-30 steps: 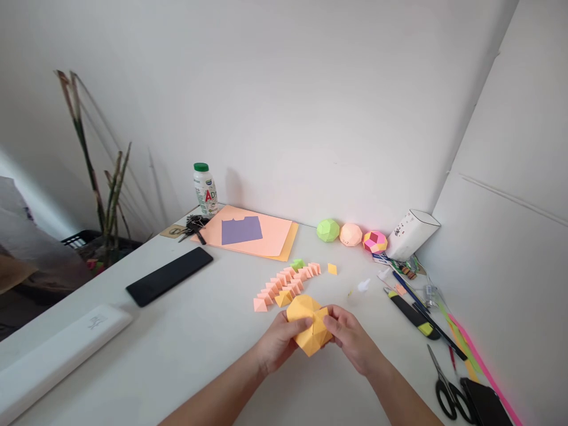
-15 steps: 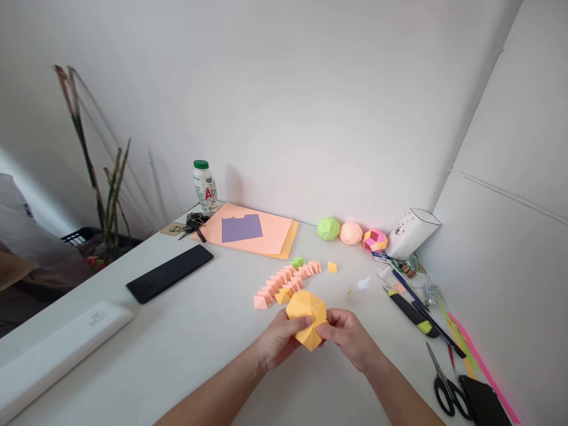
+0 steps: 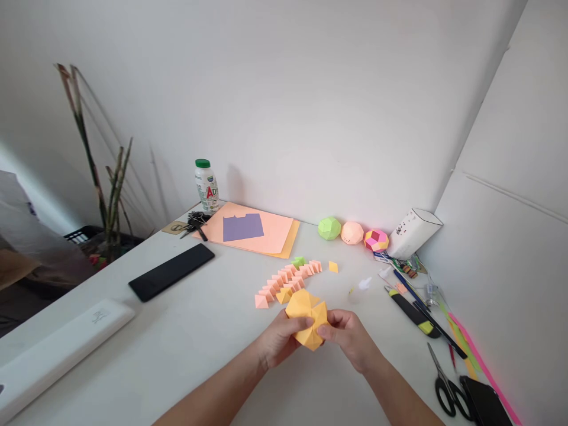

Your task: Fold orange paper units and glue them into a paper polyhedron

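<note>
A yellow-orange folded paper ball [image 3: 302,305] with flat facets is held between both hands above the table. My left hand [image 3: 280,338] grips its left side, the thumb lying across the front. On the right side, my right hand [image 3: 348,335] pinches the ball's edge between thumb and bent fingers; the fingertips behind the paper are hidden. A slit shows between facets near the top right of the ball. Just beyond it lie rows of small folded peach paper pieces [image 3: 279,278], with a few yellow pieces [image 3: 284,295] and a green piece [image 3: 299,261] among them.
Finished paper balls [image 3: 352,233] line the wall beside a white box [image 3: 415,232]. A cutter [image 3: 410,310], scissors [image 3: 448,387] and a phone [image 3: 487,399] lie at right. Leftward are paper sheets [image 3: 279,236], a bottle [image 3: 207,188], keys [image 3: 195,223], a black slab [image 3: 172,272] and a white case [image 3: 62,355].
The whole view has shifted very slightly. Both hands keep their hold on the paper ball, which has barely moved.
</note>
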`<state>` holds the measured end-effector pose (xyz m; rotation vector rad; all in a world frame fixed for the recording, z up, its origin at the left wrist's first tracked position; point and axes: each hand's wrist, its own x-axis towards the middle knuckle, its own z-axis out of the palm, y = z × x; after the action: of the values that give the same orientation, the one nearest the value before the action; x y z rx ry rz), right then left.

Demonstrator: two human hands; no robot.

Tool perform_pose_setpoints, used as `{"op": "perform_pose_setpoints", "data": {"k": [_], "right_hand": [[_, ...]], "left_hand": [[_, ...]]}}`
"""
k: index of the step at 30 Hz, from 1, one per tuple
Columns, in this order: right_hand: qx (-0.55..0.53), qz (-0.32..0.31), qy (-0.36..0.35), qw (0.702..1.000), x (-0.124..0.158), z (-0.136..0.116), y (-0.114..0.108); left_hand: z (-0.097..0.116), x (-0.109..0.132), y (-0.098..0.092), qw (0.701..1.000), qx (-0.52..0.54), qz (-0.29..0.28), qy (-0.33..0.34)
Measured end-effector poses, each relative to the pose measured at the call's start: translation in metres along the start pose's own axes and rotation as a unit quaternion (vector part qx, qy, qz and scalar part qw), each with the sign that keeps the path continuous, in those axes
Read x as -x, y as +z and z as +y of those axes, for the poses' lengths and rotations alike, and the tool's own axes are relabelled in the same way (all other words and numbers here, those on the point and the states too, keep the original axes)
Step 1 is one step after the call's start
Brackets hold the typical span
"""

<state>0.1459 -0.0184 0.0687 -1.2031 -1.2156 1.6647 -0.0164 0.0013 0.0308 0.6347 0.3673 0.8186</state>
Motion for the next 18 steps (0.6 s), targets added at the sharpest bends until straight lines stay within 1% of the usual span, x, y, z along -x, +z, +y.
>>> {"op": "perform_pose_setpoints", "data": {"k": [10,18], "right_hand": [[-0.001,0.009,-0.003,1.000,-0.0001,0.0024,0.0003],[-0.030,0.004,-0.012,0.999,-0.0022,0.0083,-0.0003]], "left_hand": [[-0.0015,-0.0004,-0.0026,1.000,0.004,0.007,-0.001],[-0.0002,-0.0005,-0.0011,1.000,-0.003,-0.006,0.015]]}}
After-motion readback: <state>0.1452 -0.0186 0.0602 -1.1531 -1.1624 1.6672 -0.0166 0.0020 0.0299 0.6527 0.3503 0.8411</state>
